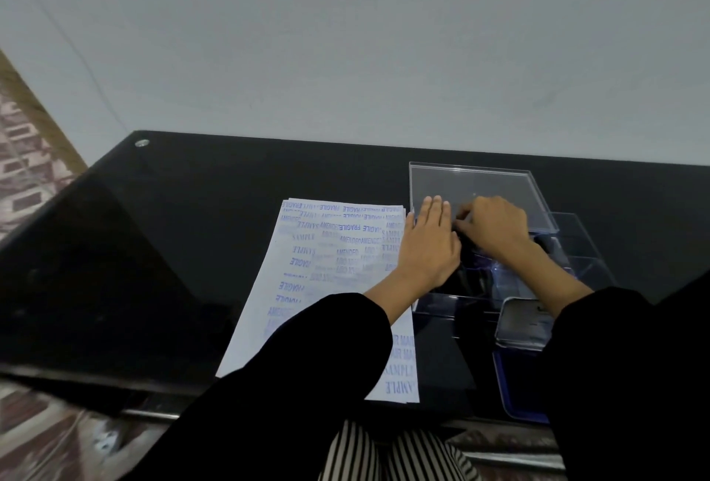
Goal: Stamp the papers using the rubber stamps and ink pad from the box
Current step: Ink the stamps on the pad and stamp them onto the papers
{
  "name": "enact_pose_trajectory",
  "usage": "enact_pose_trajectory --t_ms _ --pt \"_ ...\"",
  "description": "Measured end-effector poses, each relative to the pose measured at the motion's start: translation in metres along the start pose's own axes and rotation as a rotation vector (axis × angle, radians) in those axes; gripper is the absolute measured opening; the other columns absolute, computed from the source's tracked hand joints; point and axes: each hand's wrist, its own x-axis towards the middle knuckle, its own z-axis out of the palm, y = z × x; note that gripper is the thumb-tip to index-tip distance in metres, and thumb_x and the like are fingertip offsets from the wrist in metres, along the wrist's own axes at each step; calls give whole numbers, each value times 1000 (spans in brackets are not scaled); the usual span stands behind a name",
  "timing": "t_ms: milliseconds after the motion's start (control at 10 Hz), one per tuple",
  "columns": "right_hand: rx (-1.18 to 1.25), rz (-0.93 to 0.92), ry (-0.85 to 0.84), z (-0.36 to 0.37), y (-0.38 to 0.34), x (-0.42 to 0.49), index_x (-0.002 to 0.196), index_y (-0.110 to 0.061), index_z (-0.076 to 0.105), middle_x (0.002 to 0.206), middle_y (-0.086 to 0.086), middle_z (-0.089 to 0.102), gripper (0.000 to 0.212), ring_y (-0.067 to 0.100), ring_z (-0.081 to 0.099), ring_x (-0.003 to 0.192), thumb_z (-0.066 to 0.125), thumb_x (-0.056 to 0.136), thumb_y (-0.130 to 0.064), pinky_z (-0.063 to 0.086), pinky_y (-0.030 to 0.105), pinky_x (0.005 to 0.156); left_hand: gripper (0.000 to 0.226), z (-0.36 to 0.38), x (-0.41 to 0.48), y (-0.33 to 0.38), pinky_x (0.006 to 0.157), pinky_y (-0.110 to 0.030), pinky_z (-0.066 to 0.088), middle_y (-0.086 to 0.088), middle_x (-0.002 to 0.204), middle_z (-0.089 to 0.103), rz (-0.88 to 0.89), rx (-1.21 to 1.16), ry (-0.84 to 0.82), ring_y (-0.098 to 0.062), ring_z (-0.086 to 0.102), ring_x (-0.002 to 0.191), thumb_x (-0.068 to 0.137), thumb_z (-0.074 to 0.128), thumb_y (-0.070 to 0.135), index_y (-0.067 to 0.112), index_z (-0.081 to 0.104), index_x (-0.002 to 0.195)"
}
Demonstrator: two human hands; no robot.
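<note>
- Glossy black table [153, 250]. A stack of white papers [326, 280], already crowded with blue stamp marks, lies at the middle of the near edge. Its long axis runs from near edge to far edge.
- Clear acrylic compartment box [576, 250] sits just beside the papers' right side. Its flat clear lid [480, 184] is off and lies just behind it, toward the far edge.
- Dark rubber stamps [472, 277] sit in the box's compartments, right under both hands. They are blurred, so I cannot tell their long axis.
- Left hand [428, 250]: fingers straight and together, laid flat over the box's left wall, holding nothing.
- Right hand [495, 227]: fingers curled down into the box at a dark thing, likely a stamp. Cannot tell whether the grip is closed.
- Open blue ink pad with silver hinged lid [513, 380] lies at the near edge, just in front of the box, partly under the right sleeve.
- Judgement: the step is picking a stamp. The right hand is nearer both stamps and ink pad, so the likely path runs toward the near edge to the pad, then left to the papers.
</note>
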Motion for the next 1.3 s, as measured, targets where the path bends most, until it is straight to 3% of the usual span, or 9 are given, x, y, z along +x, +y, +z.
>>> enact_pose_trajectory --t_ms 300,500,700,900,1000,1100,1200,1300 --pt "-9 8 -76 -1 -4 2 93 -8 72 90 12 70 29 27 64 83 59 88 -33 43 29 65 54 0 0 -1 120 -38 0 -9 159 3 4 -34 2 -21 -3 147 101 24 23 5 7 149" --pt "7 -2 -103 6 -10 -1 98 -3 62 102 19 65 20 35 62 93 52 91 -19 45 35 72 54 0 0 0 119 -37 0 -9 159 4 7 -55 9 -20 -3 147 100 26 20 4 8 149" --pt "270 92 -56 1 -8 -2 103 -20 70 100 9 71 21 30 64 96 62 86 -29 47 32 72 51 0 1 -1 120 -38 5 -8 158 11 -3 -107 47 -20 3 147 100 26 19 5 15 148" --pt "704 282 34 -21 5 -7 94 -17 62 91 2 65 29 22 62 93 79 72 -25 44 29 69 45 -9 -11 -5 119 -39 15 -9 153 27 10 -261 140 -21 17 145 101 29 18 6 28 144" --pt "875 284 126 -39 10 -20 100 -11 58 91 8 63 33 25 63 77 77 74 -16 53 34 66 45 -17 -23 -2 119 -35 16 -9 152 29 56 -232 127 -21 18 144 101 29 19 6 29 144" --pt "939 262 159 -55 19 -38 102 -11 59 90 11 65 33 25 65 73 77 74 -11 56 34 64 45 -30 -36 8 118 -32 15 -11 151 31 123 -188 91 -22 19 144 101 30 20 5 29 143" --pt "936 273 175 -68 27 -59 98 -16 61 91 11 67 31 24 67 76 79 72 -13 58 40 73 44 -42 -51 20 116 -31 17 -10 150 33 171 -157 47 -22 20 144 101 31 19 4 31 143" --pt "952 258 165 -80 33 -85 101 -13 62 87 9 65 31 19 63 71 77 74 -12 58 31 64 43 -50 -68 34 112 -30 23 -12 145 39 190 -137 12 -23 29 139 100 34 18 4 34 140"
